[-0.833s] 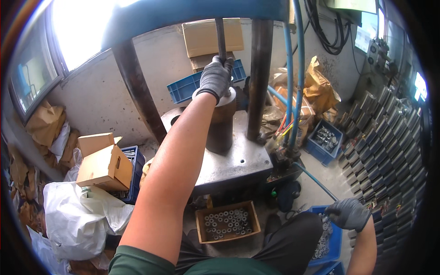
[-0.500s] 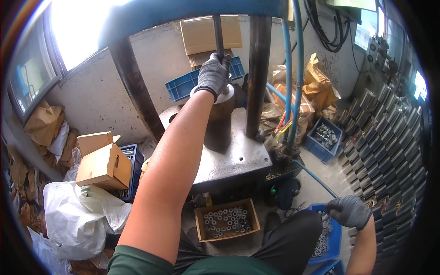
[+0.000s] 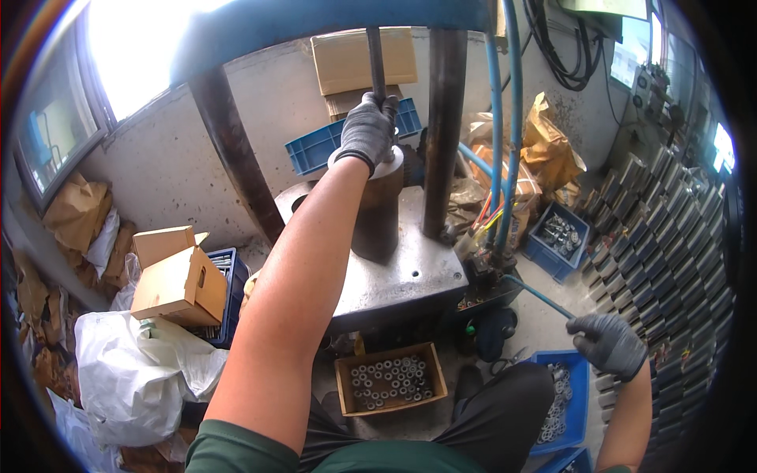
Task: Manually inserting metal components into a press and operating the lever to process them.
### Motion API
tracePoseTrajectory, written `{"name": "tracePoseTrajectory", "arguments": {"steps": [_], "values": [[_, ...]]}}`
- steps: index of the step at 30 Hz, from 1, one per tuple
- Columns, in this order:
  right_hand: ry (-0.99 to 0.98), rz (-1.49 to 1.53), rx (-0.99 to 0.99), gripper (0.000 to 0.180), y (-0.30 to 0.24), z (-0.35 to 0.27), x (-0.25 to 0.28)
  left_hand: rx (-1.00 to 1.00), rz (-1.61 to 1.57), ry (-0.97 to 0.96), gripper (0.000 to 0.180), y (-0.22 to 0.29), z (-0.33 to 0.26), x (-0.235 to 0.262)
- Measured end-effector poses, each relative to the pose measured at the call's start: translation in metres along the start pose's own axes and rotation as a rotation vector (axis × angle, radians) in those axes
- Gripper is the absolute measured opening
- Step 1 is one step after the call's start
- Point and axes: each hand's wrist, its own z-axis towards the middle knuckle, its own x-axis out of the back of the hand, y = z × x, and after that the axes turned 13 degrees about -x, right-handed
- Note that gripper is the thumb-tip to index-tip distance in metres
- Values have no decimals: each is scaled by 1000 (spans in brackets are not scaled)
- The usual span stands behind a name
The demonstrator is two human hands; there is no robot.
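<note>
My left hand point(image 3: 367, 130), in a grey glove, is closed around the lower part of an upright steel rod point(image 3: 375, 59) under the blue press beam. It sits just above a pale ring on a thick dark metal cylinder point(image 3: 376, 217), which stands on the press's steel bed point(image 3: 410, 276). The glove hides the rod's lower end. At the right, my gloved right hand point(image 3: 611, 345) grips the end of a thin blue lever point(image 3: 540, 296) that slopes down from the press's side.
A cardboard box of small metal rings point(image 3: 347, 392) sits below the bed. Blue bins point(image 3: 579, 402) of washers stand near my right knee. Stacked metal tubes point(image 3: 670, 260) rise at the right. An open carton point(image 3: 177, 284) and a white sack point(image 3: 118, 378) lie left.
My right hand has moved up a little, and the end of the blue lever has risen with it. My left hand stays on the rod.
</note>
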Motion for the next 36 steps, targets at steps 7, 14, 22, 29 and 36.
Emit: {"name": "tracePoseTrajectory", "arguments": {"steps": [7,14,22,29,36], "values": [[962,157,469,19,-35,138,46,11,1,-17,43,2,1,0],[870,165,365,33,-72,203,73,48,-70,-36,40,-6,3,-4],[981,-102,418,42,-61,180,66,24,-794,48,16,6,-37,9],[897,-249,593,30,-27,79,22,-175,-1238,257,55,7,-197,19],[576,-159,825,31,-89,5,-44,926,-1231,38,46,-54,-314,-11]]}}
